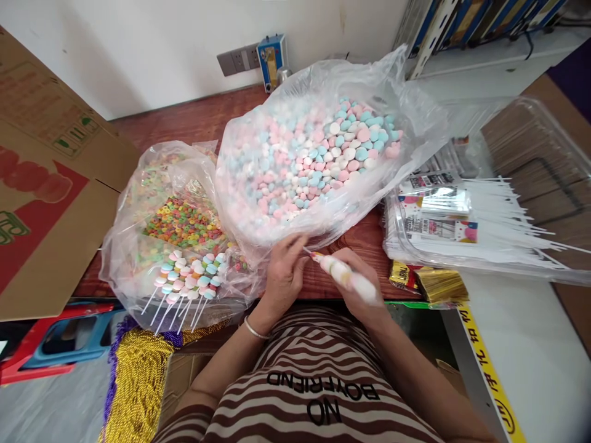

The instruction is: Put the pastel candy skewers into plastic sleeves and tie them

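**A:** Head view. What have I got in my hands?

**B:** Both are together at lower centre of the frame, just below the near edge of the table (364,237). My right hand (360,286) is wrapped round a candy skewer (344,274) threaded with pale pieces. My left hand (282,274) is pinched at its bare tip, which points to the upper left. I cannot tell whether a loose piece sits under those fingertips.

**A:** How do you judge it handles?

**B:** Light, I'd say. The stick looks thin and stiff, and the pieces look soft, squashable and perhaps a little tacky. I'd hold it by the stick end, or loosely round the pieces without squeezing. I'd also mind the tip.

**A:** Edges and room?

**B:** It's tight above. The big bag of pastel candies (318,154) slumps over the table edge just above my hands, and its loose film is at or near my left knuckles.

To the left, a second bag of coloured rings (184,224) carries finished skewers (189,280), their sticks jutting toward the lower left. A cardboard box (41,203) walls off the far left.

To the right, a clear tray (484,261) of white sticks (508,209) fills that side, with gold ties (436,284) just beside my right hand.

The open room is below, over my lap, plus the bare strip of table between the big bag and the tray.
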Demonstrator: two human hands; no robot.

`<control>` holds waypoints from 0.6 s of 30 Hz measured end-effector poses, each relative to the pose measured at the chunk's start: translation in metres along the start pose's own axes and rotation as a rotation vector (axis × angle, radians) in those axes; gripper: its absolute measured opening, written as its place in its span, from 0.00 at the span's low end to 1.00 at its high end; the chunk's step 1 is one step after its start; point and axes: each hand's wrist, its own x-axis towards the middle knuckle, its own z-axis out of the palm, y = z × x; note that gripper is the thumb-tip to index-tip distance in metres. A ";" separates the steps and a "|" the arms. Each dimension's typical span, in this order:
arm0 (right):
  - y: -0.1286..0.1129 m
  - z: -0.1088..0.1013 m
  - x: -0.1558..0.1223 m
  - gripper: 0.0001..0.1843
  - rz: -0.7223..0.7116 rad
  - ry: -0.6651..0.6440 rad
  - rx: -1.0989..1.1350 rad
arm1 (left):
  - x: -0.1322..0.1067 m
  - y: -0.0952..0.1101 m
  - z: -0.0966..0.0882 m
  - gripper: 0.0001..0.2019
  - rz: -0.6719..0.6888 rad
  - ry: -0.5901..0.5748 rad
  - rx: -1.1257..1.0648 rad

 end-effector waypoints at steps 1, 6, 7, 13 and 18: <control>-0.006 -0.009 0.002 0.04 -0.107 0.026 -0.076 | 0.002 0.008 -0.011 0.13 -0.092 0.057 -0.044; -0.035 -0.047 0.016 0.11 -0.705 0.122 -0.651 | 0.003 0.054 -0.062 0.23 -0.614 -0.962 -0.819; -0.040 -0.050 0.020 0.10 -0.817 0.069 -0.713 | 0.004 0.060 -0.066 0.25 -0.633 -1.246 -0.885; -0.068 -0.056 0.029 0.07 -1.142 -0.062 -0.829 | 0.007 0.059 -0.039 0.29 -0.741 -1.180 -0.719; -0.077 -0.044 0.013 0.07 -1.105 -0.278 -0.720 | 0.019 0.046 -0.023 0.22 -0.819 -0.507 -0.953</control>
